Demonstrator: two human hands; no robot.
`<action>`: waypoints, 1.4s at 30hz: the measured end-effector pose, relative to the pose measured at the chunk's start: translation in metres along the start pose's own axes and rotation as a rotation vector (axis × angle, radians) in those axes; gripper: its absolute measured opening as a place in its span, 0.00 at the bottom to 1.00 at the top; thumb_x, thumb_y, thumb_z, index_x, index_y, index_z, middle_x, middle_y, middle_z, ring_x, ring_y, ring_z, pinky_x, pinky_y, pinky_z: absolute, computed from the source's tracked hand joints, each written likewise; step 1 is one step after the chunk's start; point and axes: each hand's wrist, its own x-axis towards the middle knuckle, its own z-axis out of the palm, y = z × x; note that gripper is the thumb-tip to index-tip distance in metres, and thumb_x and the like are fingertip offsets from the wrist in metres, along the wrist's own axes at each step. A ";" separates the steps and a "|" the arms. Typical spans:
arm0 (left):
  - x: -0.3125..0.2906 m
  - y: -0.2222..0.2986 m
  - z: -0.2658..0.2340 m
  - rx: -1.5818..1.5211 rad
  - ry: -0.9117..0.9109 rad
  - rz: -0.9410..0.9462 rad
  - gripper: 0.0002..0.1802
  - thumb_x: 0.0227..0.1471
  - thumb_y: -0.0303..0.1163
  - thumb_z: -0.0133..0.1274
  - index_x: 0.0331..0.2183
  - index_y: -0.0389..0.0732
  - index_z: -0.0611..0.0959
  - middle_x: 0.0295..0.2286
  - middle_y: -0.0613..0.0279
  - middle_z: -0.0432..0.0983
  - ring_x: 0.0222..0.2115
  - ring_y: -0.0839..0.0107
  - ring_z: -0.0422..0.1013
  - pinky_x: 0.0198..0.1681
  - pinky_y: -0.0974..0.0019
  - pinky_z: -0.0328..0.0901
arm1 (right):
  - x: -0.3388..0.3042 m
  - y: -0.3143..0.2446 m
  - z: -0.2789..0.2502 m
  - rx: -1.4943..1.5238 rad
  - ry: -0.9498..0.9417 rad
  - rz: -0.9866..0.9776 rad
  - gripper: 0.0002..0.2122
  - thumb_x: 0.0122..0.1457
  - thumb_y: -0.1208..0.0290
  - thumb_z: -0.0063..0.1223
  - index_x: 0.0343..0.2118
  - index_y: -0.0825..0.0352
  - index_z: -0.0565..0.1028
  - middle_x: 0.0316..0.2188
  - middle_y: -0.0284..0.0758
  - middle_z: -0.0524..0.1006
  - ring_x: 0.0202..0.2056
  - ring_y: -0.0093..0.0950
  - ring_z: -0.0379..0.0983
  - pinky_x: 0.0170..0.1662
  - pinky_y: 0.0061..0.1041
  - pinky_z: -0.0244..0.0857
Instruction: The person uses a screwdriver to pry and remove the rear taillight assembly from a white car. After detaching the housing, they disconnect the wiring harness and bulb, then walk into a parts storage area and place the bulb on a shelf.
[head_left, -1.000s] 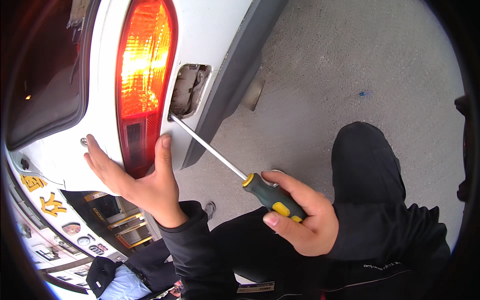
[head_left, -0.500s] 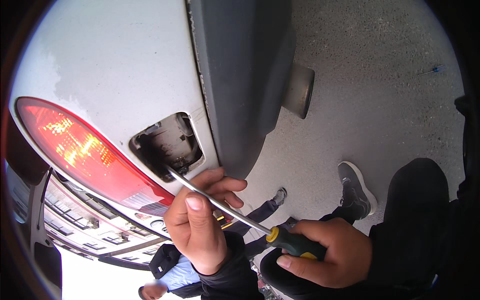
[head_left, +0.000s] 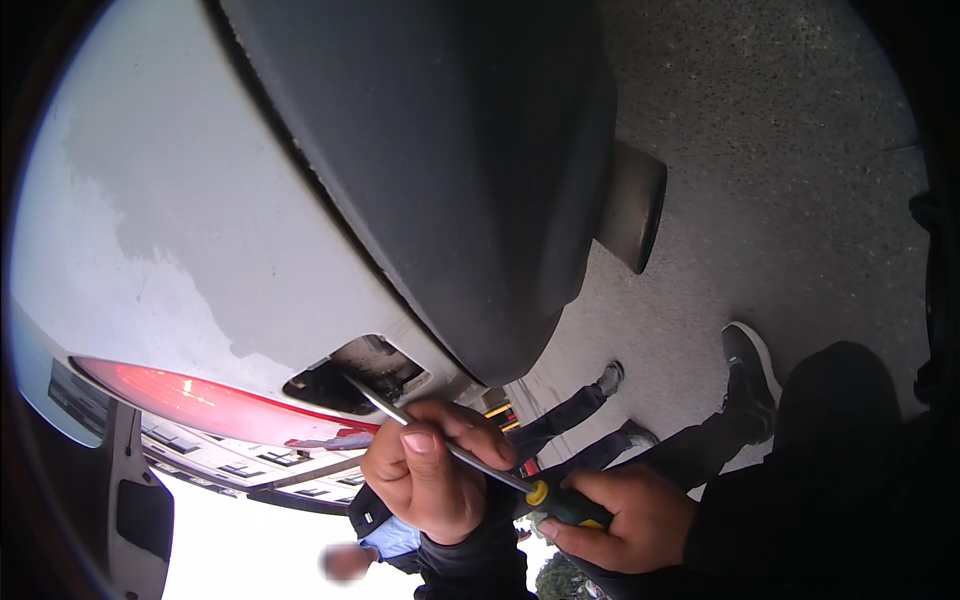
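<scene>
The screwdriver (head_left: 565, 505) lies along a ten-to-four line, its shaft pointing to ten o'clock into the rectangular opening (head_left: 372, 360) in the white car panel (head_left: 200, 230); shadow obscures the tip. The right hand (head_left: 640, 520) grips the handle at four o'clock. The left hand (head_left: 435, 480) curls around the shaft, thumb pressed near it, covering part. From the opening, the tail lamp (head_left: 190, 400) sits at nine, the dark bumper (head_left: 440, 160) at one, the exhaust pipe (head_left: 635, 210) at two.
</scene>
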 end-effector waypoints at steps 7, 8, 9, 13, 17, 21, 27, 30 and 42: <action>0.001 -0.001 0.001 0.019 -0.003 0.026 0.25 0.67 0.41 0.46 0.27 0.27 0.74 0.13 0.52 0.71 0.11 0.69 0.68 0.15 0.69 0.66 | 0.001 0.010 0.011 0.068 -0.032 0.068 0.15 0.60 0.59 0.62 0.35 0.69 0.76 0.21 0.38 0.78 0.24 0.32 0.78 0.30 0.28 0.69; 0.001 -0.001 0.001 0.027 0.003 0.030 0.26 0.67 0.42 0.46 0.27 0.27 0.74 0.13 0.53 0.71 0.11 0.69 0.68 0.15 0.70 0.65 | 0.002 0.011 0.012 0.070 -0.031 0.064 0.15 0.60 0.59 0.62 0.35 0.69 0.76 0.21 0.38 0.77 0.24 0.32 0.78 0.29 0.28 0.69; 0.002 -0.001 0.001 0.019 0.013 0.036 0.26 0.67 0.42 0.46 0.26 0.27 0.74 0.12 0.54 0.70 0.11 0.70 0.67 0.15 0.70 0.64 | 0.002 0.011 0.013 0.069 -0.039 0.067 0.15 0.60 0.59 0.62 0.35 0.69 0.76 0.21 0.38 0.78 0.23 0.31 0.78 0.29 0.28 0.69; 0.001 -0.002 0.004 0.038 0.057 0.053 0.28 0.67 0.43 0.46 0.25 0.27 0.74 0.10 0.56 0.67 0.09 0.71 0.64 0.13 0.71 0.61 | 0.007 0.009 0.018 0.136 -0.026 0.060 0.15 0.60 0.60 0.63 0.33 0.68 0.75 0.20 0.37 0.77 0.22 0.30 0.77 0.28 0.28 0.68; 0.001 -0.006 0.009 0.017 0.099 0.090 0.28 0.67 0.43 0.46 0.24 0.27 0.74 0.08 0.58 0.65 0.07 0.73 0.62 0.11 0.72 0.57 | 0.008 0.011 0.019 0.049 -0.023 0.021 0.14 0.60 0.61 0.63 0.30 0.68 0.73 0.19 0.36 0.75 0.20 0.29 0.75 0.26 0.28 0.67; 0.002 -0.012 0.017 -0.004 0.185 0.149 0.28 0.67 0.43 0.46 0.24 0.28 0.74 0.07 0.59 0.64 0.07 0.75 0.60 0.10 0.73 0.55 | 0.007 0.018 0.023 0.038 -0.025 0.060 0.14 0.59 0.62 0.63 0.29 0.67 0.72 0.18 0.35 0.74 0.20 0.29 0.75 0.25 0.28 0.66; 0.003 -0.010 0.022 0.087 0.221 0.120 0.29 0.65 0.44 0.48 0.20 0.30 0.74 0.08 0.57 0.66 0.07 0.74 0.61 0.10 0.72 0.58 | -0.003 -0.033 0.000 -0.120 0.061 0.148 0.13 0.58 0.61 0.63 0.32 0.68 0.76 0.18 0.36 0.75 0.21 0.29 0.78 0.25 0.27 0.69; 0.003 -0.008 0.026 0.096 0.207 0.152 0.28 0.61 0.46 0.54 0.21 0.29 0.76 0.13 0.50 0.72 0.11 0.67 0.70 0.15 0.67 0.66 | -0.021 -0.078 -0.047 -0.558 -0.004 0.094 0.13 0.55 0.62 0.63 0.33 0.68 0.78 0.18 0.37 0.77 0.19 0.28 0.78 0.20 0.27 0.69; 0.006 -0.010 0.032 -0.016 0.319 0.094 0.27 0.64 0.44 0.51 0.27 0.25 0.79 0.14 0.50 0.74 0.13 0.63 0.74 0.18 0.68 0.70 | -0.028 -0.122 -0.077 -1.189 0.089 -0.052 0.09 0.42 0.72 0.59 0.27 0.69 0.78 0.11 0.33 0.71 0.12 0.25 0.71 0.15 0.24 0.61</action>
